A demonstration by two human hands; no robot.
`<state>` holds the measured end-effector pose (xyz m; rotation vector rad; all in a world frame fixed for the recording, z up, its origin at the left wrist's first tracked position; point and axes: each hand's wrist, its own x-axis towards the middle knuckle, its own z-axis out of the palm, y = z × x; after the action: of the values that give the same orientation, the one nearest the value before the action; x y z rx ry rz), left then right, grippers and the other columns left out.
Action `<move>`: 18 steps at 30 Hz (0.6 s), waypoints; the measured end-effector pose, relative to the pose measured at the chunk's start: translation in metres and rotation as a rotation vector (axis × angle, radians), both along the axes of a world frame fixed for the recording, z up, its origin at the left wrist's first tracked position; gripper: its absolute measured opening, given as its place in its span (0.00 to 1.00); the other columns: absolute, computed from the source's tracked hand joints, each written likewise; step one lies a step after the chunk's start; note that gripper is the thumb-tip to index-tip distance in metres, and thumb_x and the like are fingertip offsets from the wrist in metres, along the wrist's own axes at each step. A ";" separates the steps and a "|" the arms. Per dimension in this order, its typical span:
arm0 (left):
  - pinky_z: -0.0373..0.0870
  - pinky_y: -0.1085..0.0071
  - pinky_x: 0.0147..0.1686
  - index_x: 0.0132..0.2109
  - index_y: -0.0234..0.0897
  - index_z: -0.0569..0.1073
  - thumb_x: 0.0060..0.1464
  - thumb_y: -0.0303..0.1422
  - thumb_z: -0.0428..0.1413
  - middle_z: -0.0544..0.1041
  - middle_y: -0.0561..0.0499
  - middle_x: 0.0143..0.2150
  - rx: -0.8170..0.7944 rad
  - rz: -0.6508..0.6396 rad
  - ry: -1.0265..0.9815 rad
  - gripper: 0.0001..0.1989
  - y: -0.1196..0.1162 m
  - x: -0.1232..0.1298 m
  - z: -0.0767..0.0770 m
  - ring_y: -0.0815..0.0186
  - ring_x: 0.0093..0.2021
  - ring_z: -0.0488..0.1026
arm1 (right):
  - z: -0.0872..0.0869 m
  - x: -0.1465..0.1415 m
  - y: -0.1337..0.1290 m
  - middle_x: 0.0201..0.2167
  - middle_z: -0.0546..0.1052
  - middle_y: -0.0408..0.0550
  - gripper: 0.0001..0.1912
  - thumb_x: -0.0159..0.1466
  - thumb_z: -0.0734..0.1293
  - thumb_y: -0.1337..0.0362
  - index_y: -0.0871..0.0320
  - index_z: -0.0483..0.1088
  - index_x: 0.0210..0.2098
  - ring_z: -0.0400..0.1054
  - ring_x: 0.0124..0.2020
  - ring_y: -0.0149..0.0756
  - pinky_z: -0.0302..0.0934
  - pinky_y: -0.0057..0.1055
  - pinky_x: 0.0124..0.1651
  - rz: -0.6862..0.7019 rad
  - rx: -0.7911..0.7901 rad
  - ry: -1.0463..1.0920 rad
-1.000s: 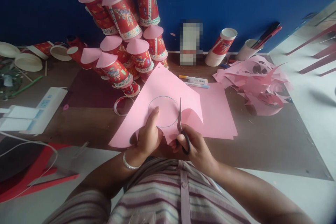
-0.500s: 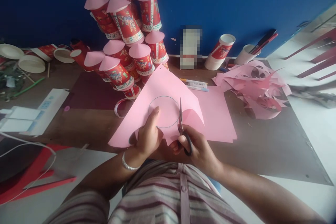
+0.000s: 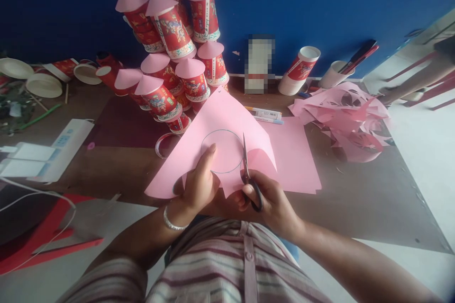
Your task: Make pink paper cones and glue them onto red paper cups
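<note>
My left hand (image 3: 201,182) grips a sheet of pink paper (image 3: 216,113), its thumb on top beside a circle drawn in dark line. The fingers under the sheet are hidden. In my right hand (image 3: 268,196) is a pair of scissors (image 3: 246,163) with black handles. Their blades look nearly closed and lie along the right side of the drawn circle, pointing away from me. The paper curls up to the right of the blades, and a cut edge shows near my right fingers.
Red paper cups with pink cone tops (image 3: 174,28) stand stacked at the back left. More pink sheets (image 3: 291,151) lie under markers (image 3: 266,113). Pink offcuts (image 3: 348,118) are heaped at right, near a pen cup (image 3: 334,75). A power strip (image 3: 64,149) lies at left.
The scissors have shifted very slightly, and both hands stay almost in place. At the far right, a person's leg has come into clearer view beside the red stool legs.
</note>
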<state>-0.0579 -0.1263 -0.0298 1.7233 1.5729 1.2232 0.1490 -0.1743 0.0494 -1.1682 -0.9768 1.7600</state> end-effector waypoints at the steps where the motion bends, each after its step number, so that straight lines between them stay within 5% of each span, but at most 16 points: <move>1: 0.69 0.64 0.70 0.61 0.39 0.78 0.65 0.34 0.56 0.80 0.45 0.63 0.017 0.000 0.014 0.20 0.000 0.001 0.000 0.56 0.66 0.76 | 0.001 0.001 0.000 0.27 0.76 0.43 0.29 0.63 0.71 0.36 0.57 0.69 0.40 0.70 0.26 0.30 0.71 0.30 0.33 0.004 0.001 -0.004; 4: 0.75 0.69 0.64 0.61 0.39 0.78 0.65 0.32 0.54 0.82 0.46 0.60 0.072 -0.025 0.078 0.20 0.002 0.006 0.002 0.59 0.58 0.82 | 0.002 0.004 0.001 0.26 0.76 0.43 0.29 0.62 0.72 0.36 0.57 0.69 0.41 0.70 0.26 0.31 0.71 0.31 0.32 0.009 0.008 -0.012; 9: 0.81 0.63 0.59 0.63 0.36 0.77 0.64 0.28 0.52 0.82 0.44 0.60 0.200 -0.085 0.189 0.22 0.004 0.009 0.010 0.55 0.58 0.82 | 0.001 0.007 0.001 0.27 0.76 0.44 0.29 0.64 0.71 0.37 0.58 0.69 0.42 0.70 0.26 0.29 0.70 0.29 0.32 0.023 0.028 -0.030; 18: 0.80 0.67 0.60 0.57 0.39 0.80 0.66 0.33 0.54 0.85 0.46 0.55 0.277 -0.038 0.159 0.17 0.012 0.004 0.018 0.59 0.56 0.83 | -0.002 0.013 0.004 0.27 0.76 0.42 0.29 0.65 0.72 0.38 0.58 0.70 0.46 0.69 0.26 0.28 0.70 0.28 0.32 0.052 0.050 -0.018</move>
<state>-0.0542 -0.1147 -0.0116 2.0602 1.5057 1.3670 0.1624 -0.1704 0.0474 -1.1378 -1.0642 1.7584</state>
